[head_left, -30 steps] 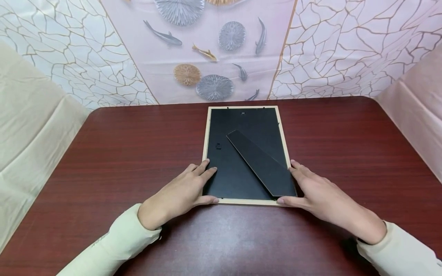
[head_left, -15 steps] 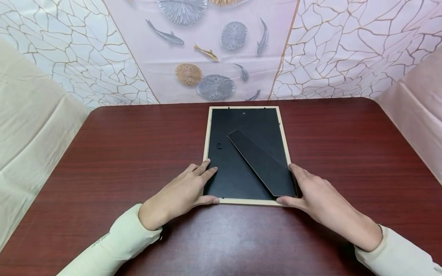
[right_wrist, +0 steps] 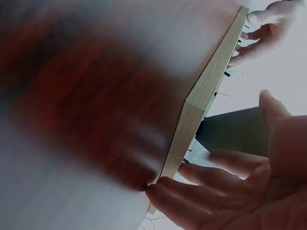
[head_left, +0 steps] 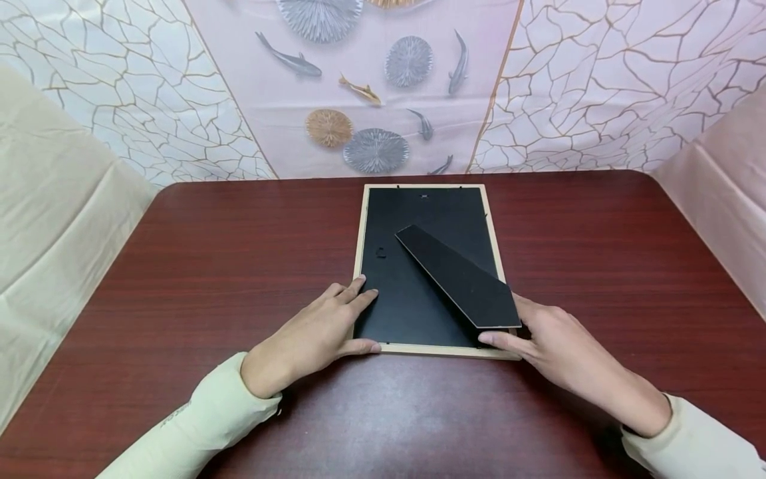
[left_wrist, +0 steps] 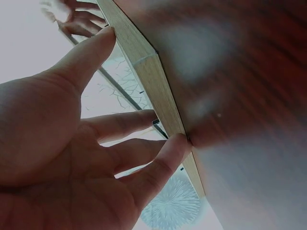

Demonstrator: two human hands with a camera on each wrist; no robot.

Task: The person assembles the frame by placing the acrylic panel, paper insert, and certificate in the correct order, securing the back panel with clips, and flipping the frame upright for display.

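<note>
Patterned backdrop (head_left: 383, 106) and plain drapes (head_left: 54, 213) around a table (head_left: 239, 253) form a booth.

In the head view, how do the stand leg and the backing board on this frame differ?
The stand leg is a narrow, tapered strip, while the backing board is a larger rectangle set inside the pale frame. The stand leg runs diagonally, whereas the backing board lines up with the frame. The stand leg's near end is raised; the backing board lies flat. Both are black.
</note>
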